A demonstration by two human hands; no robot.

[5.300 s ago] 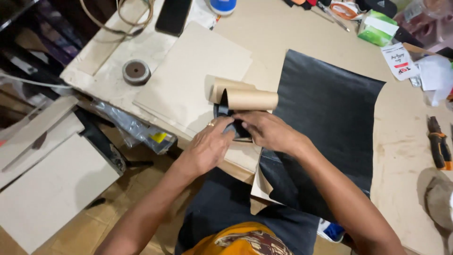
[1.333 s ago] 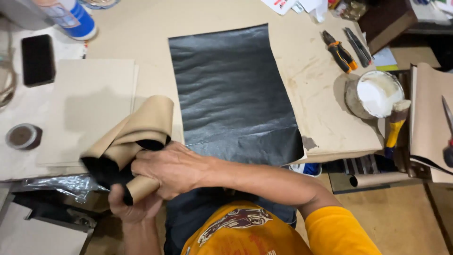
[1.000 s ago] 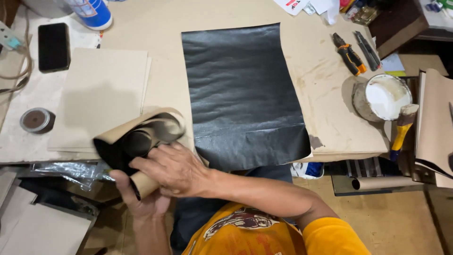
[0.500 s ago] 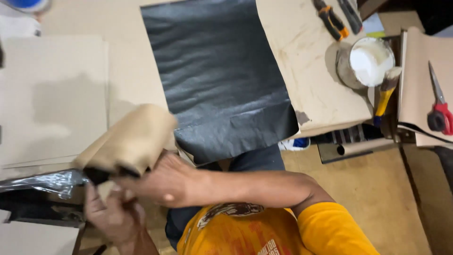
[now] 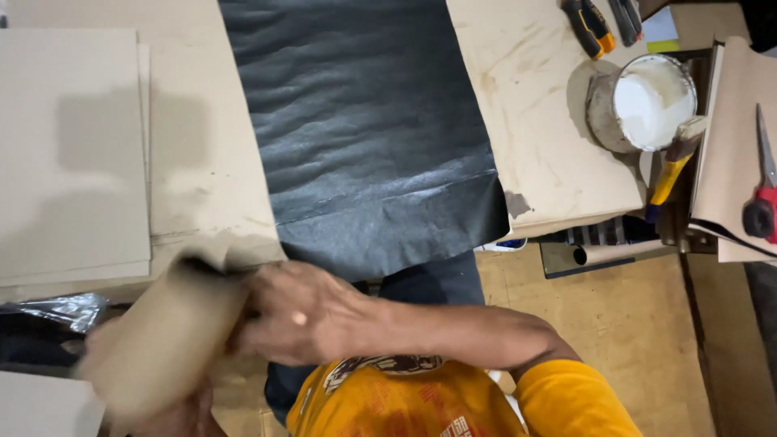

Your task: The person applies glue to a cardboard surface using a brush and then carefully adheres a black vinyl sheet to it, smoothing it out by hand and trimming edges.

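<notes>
The right hand (image 5: 312,320) wraps its fingers (image 5: 257,324) closed around a blurred roll of tan sheet (image 5: 166,340), just below the black textured sheet (image 5: 364,146) on the surface (image 5: 534,121). The roll's long axis slants from lower left to upper right. The left hand (image 5: 174,414) cups its lower end; its grip cannot be made out.

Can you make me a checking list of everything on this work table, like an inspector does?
Surface: tan worktable, stained, with pale boards stacked at left.
Job's things: blurred tan roll; black sheet spread flat, hanging over the table edge.
Clutter: tub of white paste, yellow-handled brush, pliers, red-handled scissors.
Grips: right hand closed on the roll; left hand under it, mostly hidden.
Cables: nothing seen.
Surroundings: wooden floor, crinkled plastic.
</notes>
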